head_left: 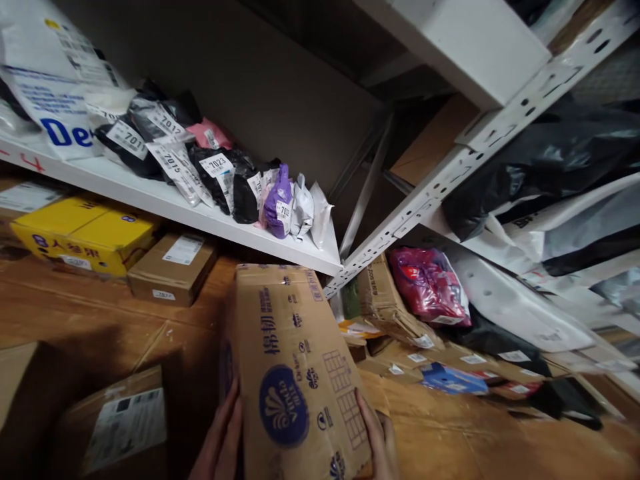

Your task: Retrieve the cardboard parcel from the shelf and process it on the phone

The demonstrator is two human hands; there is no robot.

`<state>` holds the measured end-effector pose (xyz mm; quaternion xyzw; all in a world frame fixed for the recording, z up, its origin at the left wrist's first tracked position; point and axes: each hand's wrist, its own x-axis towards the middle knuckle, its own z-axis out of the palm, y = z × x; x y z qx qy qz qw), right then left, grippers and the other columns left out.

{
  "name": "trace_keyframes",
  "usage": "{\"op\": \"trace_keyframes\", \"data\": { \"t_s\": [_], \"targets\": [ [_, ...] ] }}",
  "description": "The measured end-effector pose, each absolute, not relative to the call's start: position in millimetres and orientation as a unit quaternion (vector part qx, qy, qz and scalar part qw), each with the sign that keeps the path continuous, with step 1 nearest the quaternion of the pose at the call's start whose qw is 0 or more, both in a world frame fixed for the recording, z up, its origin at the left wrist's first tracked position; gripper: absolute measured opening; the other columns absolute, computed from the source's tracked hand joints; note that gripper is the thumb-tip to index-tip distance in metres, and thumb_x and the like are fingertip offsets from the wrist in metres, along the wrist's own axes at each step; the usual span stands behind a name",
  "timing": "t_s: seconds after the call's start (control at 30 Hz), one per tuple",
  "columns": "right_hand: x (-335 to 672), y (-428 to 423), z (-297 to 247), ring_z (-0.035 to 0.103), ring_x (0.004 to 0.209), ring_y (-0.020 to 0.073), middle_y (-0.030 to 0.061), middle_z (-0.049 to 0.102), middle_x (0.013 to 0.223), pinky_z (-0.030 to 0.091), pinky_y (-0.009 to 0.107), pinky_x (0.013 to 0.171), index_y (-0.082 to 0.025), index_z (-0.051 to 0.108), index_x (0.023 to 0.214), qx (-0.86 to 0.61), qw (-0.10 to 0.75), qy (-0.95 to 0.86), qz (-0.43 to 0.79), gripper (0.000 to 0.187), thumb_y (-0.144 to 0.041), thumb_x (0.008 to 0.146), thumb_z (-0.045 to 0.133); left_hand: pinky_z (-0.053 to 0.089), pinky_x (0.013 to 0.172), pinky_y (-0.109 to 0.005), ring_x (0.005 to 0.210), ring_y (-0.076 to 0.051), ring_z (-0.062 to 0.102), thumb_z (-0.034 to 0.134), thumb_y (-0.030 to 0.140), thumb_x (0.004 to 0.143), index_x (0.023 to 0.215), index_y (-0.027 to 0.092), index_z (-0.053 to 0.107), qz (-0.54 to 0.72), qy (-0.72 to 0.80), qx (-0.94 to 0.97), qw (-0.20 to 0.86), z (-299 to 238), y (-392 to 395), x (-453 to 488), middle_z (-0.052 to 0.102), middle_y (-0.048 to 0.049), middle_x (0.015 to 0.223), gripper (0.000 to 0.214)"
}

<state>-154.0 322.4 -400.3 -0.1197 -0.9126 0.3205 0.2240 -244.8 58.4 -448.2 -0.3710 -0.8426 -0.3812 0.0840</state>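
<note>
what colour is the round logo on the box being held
The round logo is dark blue with white print, on the brown box; head view.

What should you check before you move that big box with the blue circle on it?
1. Left hand flat against one side of the big box: ok.
2. Right hand flat against the other side: ok.
3. Bottom of the big box supported: cannot tell, its near end is out of view.
4. Room above: not ok, the white shelf hangs close over the far end.
5. Room on the right: not ok, a pile of parcels lies right beside it.
6. Room on the left: ok, bare floor lies between it and the small brown box.
</note>
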Motion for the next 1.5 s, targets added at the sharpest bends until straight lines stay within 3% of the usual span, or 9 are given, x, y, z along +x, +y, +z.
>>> {"op": "trace_keyframes", "data": {
  "t_s": [0.13, 0.27, 0.4, 0.5, 0.67, 0.93, 1.2, 1.33, 1.5],
  "targets": [
    [-150, 311, -415, 0.059, 0.094, 0.0372, 0.0177, 0.055, 0.108, 0.051, 0.049, 0.079, -0.017, 0.051, 0.132, -0.134, 0.260, -0.912, 0.289, 0.093, -0.078, 0.062, 0.053, 0.017, 0.104, -0.073, 0.138, -0.045, 0.013, 0.061, 0.071, 0.059, 0.141, 0.039, 0.030, -0.319, -0.779, -0.523, 0.135, -378, 47, -281, 0.022, -0.0066, 0.153, 0.093],
    [-163, 276, -413, 0.059, 0.088, 0.0366, 0.0135, 0.050, 0.101, 0.050, 0.051, 0.079, -0.015, 0.046, 0.135, -0.166, 0.299, -0.897, 0.279, 0.121, -0.081, 0.036, 0.064, -0.005, 0.109, -0.067, 0.131, -0.036, 0.031, 0.063, 0.045, 0.058, 0.130, 0.035, 0.043, -0.341, -0.752, -0.555, 0.101, -352, 47, -331, 0.050, -0.0055, 0.131, 0.076],
    [-180, 248, -404, 0.056, 0.094, 0.0354, 0.0106, 0.044, 0.104, 0.049, 0.051, 0.083, -0.017, 0.046, 0.133, -0.174, 0.351, -0.878, 0.274, 0.116, -0.081, 0.038, 0.060, 0.010, 0.111, -0.062, 0.130, -0.034, 0.030, 0.055, 0.034, 0.066, 0.121, 0.026, 0.050, -0.342, -0.713, -0.604, 0.102, -359, 48, -389, 0.050, -0.0103, 0.124, 0.056],
    [-180, 238, -400, 0.053, 0.100, 0.0359, 0.0101, 0.042, 0.107, 0.047, 0.051, 0.085, -0.019, 0.046, 0.132, -0.173, 0.354, -0.877, 0.274, 0.104, -0.079, 0.048, 0.061, 0.017, 0.109, -0.065, 0.137, -0.039, 0.013, 0.054, 0.039, 0.076, 0.124, 0.024, 0.049, -0.343, -0.746, -0.565, 0.081, -361, 43, -398, 0.029, -0.0136, 0.141, 0.050],
    [-169, 239, -405, 0.056, 0.092, 0.0318, 0.0094, 0.046, 0.104, 0.050, 0.047, 0.079, -0.021, 0.048, 0.131, -0.173, 0.350, -0.888, 0.243, 0.093, -0.072, 0.056, 0.066, 0.030, 0.101, -0.069, 0.138, -0.047, 0.002, 0.066, 0.062, 0.064, 0.142, 0.027, 0.019, -0.362, -0.769, -0.526, 0.017, -362, 23, -320, 0.000, -0.0160, 0.152, 0.097],
    [-193, 197, -415, 0.056, 0.088, 0.0317, 0.0090, 0.039, 0.102, 0.053, 0.046, 0.072, -0.017, 0.057, 0.116, -0.233, 0.407, -0.836, 0.284, 0.086, -0.077, 0.054, 0.062, 0.042, 0.098, -0.059, 0.136, -0.037, 0.020, 0.063, 0.031, 0.066, 0.130, 0.027, 0.041, -0.310, -0.705, -0.638, 0.005, -371, -5, -342, 0.042, -0.0115, 0.135, 0.068],
    [-194, 214, -425, 0.051, 0.105, 0.0298, 0.0086, 0.039, 0.111, 0.049, 0.043, 0.087, -0.020, 0.060, 0.108, -0.181, 0.386, -0.813, 0.397, 0.070, -0.061, 0.054, 0.077, 0.037, 0.105, -0.053, 0.134, -0.031, 0.026, 0.063, 0.031, 0.069, 0.123, 0.029, 0.046, -0.388, -0.729, -0.563, 0.016, -376, -8, -336, 0.041, -0.0093, 0.133, 0.057],
    [-200, 250, -417, 0.055, 0.106, 0.0257, 0.0073, 0.057, 0.109, 0.045, 0.043, 0.092, -0.023, 0.052, 0.117, -0.239, 0.352, -0.665, 0.614, 0.059, -0.064, 0.076, 0.051, 0.037, 0.105, -0.056, 0.137, -0.032, 0.019, 0.061, 0.032, 0.077, 0.134, 0.028, 0.033, -0.381, -0.765, -0.519, 0.017, -375, 8, -308, 0.032, -0.0124, 0.140, 0.063],
    [-214, 252, -415, 0.061, 0.100, 0.0282, 0.0086, 0.071, 0.082, 0.045, 0.046, 0.091, -0.016, 0.065, 0.093, -0.362, 0.328, -0.517, 0.703, 0.067, -0.069, 0.073, 0.031, 0.031, 0.108, -0.060, 0.137, -0.035, 0.018, 0.058, 0.054, 0.079, 0.135, 0.024, 0.037, -0.305, -0.754, -0.580, -0.044, -363, 16, -305, 0.035, -0.0138, 0.142, 0.067]
  ]
}}
